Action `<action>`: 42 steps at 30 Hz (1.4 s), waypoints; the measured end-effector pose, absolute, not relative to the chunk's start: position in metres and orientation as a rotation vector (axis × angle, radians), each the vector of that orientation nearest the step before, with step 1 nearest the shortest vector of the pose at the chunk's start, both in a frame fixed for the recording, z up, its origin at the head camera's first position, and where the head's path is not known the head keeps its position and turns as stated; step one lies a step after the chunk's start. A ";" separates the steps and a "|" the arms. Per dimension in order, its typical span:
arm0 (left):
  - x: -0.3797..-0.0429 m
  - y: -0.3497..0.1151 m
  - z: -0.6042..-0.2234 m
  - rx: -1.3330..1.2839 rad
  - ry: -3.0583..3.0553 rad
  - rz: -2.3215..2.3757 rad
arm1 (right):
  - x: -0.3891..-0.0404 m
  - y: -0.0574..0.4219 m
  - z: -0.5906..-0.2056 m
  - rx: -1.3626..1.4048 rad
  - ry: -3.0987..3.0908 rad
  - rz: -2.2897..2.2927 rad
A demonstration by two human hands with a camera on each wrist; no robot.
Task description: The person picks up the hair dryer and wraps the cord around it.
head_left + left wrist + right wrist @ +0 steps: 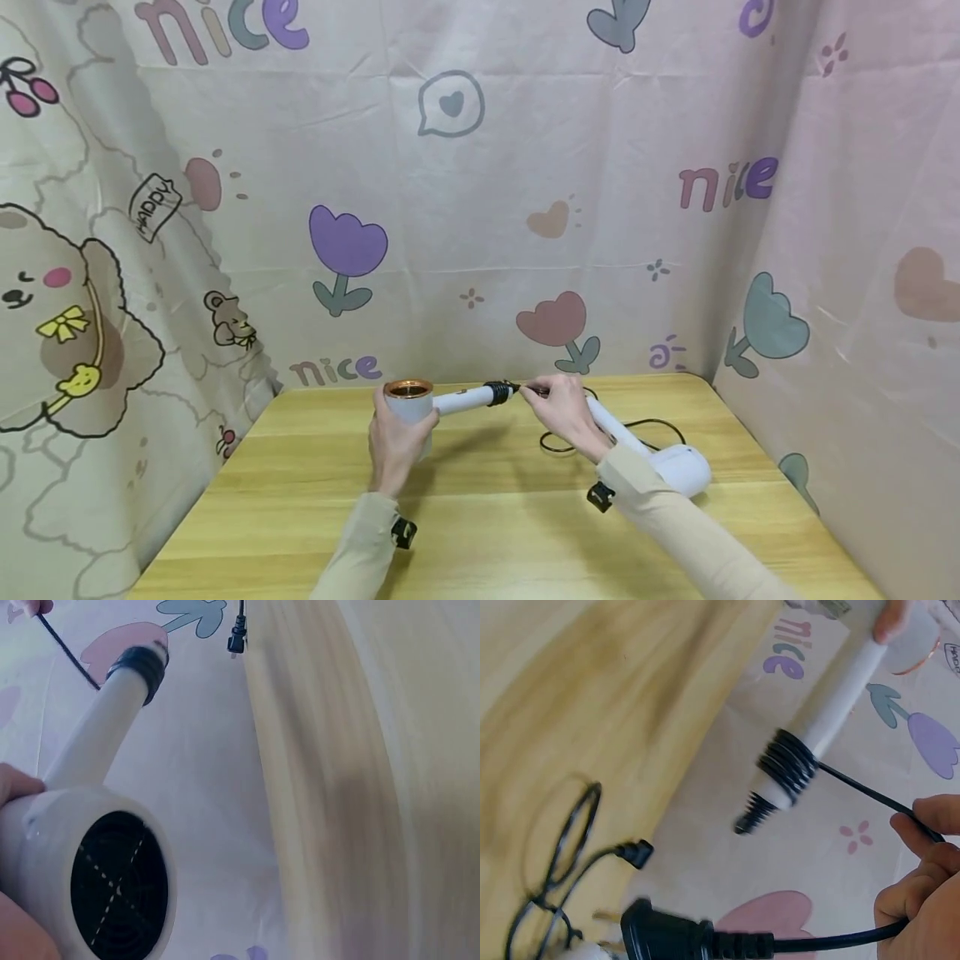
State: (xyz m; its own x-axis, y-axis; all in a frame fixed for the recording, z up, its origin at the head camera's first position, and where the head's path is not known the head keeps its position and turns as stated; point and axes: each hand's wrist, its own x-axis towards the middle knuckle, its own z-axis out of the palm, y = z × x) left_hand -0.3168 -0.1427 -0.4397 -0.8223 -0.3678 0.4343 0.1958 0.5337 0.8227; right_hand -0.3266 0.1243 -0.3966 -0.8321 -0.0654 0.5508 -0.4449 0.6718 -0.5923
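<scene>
My left hand (397, 446) grips a white hair dryer (463, 400) round its barrel, above the table. The barrel's copper-coloured rim faces up in the head view, and a dark round grille (120, 889) shows in the left wrist view. Black cord (786, 763) is wound in several turns round the end of the handle, which points right. My right hand (564, 412) holds the loose stretch of this cord between thumb and fingers. From that hand a two-pin plug (667, 930) sticks out on its cord.
A second white hair dryer (678, 471) lies on the wooden table (495, 533) at the right, under my right forearm. Its black cord (660, 422) loops behind it. Another small plug (636, 853) shows in the right wrist view. Patterned curtain (480, 192) hangs behind and at both sides.
</scene>
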 end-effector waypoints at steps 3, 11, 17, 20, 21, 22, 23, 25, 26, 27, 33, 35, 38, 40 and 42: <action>-0.319 -0.142 -0.440 0.177 -2.129 -1.281 | -0.324 0.121 -0.403 0.393 -2.389 1.075; -0.319 -0.139 -0.440 0.337 -2.031 -1.569 | -0.321 0.125 -0.419 0.466 -2.393 1.129; -0.316 -0.143 -0.438 0.373 -1.951 -1.915 | -0.322 0.141 -0.428 0.617 -2.556 1.323; -0.315 -0.143 -0.439 0.388 -1.911 -2.037 | -0.323 0.147 -0.431 0.704 -2.633 1.457; -0.315 -0.144 -0.439 0.391 -1.900 -2.064 | -0.323 0.149 -0.432 0.738 -2.652 1.499; -0.315 -0.144 -0.439 0.392 -1.891 -2.086 | -0.324 0.150 -0.433 0.765 -2.667 1.541; -0.315 -0.144 -0.439 0.397 -1.880 -2.104 | -0.324 0.151 -0.434 0.788 -2.678 1.583; -0.316 -0.145 -0.440 0.408 -1.844 -2.170 | -0.325 0.153 -0.435 0.824 -2.689 1.688; -0.316 -0.146 -0.439 0.417 -1.829 -2.202 | -0.325 0.154 -0.436 0.836 -2.696 1.729; -0.317 -0.147 -0.439 0.430 -1.813 -2.234 | -0.325 0.154 -0.436 0.850 -2.703 1.740; -0.320 -0.150 -0.440 0.472 -1.756 -2.404 | -0.331 0.164 -0.444 0.764 -2.792 1.838; -0.321 -0.148 -0.440 0.471 -1.741 -2.447 | -0.334 0.168 -0.447 0.699 -2.831 1.863; -0.323 -0.146 -0.441 0.470 -1.712 -2.499 | -0.338 0.172 -0.447 0.607 -2.903 1.875; -0.324 -0.145 -0.441 0.464 -1.701 -2.515 | -0.343 0.175 -0.446 0.526 -2.963 1.838; -0.323 -0.145 -0.441 0.453 -1.714 -2.524 | -0.348 0.177 -0.443 0.429 -3.026 1.751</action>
